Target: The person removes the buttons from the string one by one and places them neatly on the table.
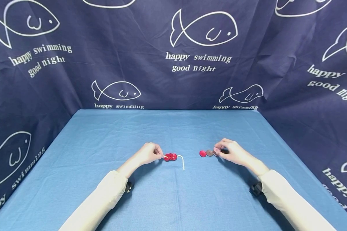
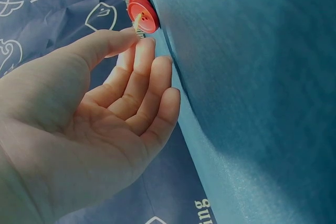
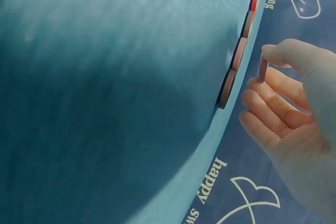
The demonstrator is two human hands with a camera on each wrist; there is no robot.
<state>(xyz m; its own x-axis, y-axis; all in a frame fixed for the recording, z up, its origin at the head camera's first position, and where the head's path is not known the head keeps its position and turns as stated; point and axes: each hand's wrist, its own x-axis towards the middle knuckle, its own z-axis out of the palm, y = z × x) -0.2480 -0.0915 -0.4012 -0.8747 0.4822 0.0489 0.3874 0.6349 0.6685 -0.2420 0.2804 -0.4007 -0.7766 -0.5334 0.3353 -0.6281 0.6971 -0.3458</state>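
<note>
My left hand [image 1: 150, 153] pinches one end of a white cord [image 1: 183, 163] between thumb and forefinger. Red buttons [image 1: 170, 157] are threaded on that cord; its other end bends toward me on the cloth. In the left wrist view, the cord's tip pokes through a hole of the nearest red button [image 2: 143, 16]. A pink button [image 3: 263, 67] is pinched edge-on by my right hand [image 1: 232, 152], slightly above the table. Beside and below that hand runs a row of loose buttons: a red one [image 1: 202, 153], a brown one [image 1: 209, 153], then a pink [image 3: 239, 53] and another brown one [image 3: 227, 88].
A blue cloth [image 1: 162, 128] covers the table. Dark blue curtains [image 1: 150, 48] with white fish drawings and lettering stand behind and at both sides. Each wrist carries a small black device, such as the one under the right sleeve [image 1: 256, 188].
</note>
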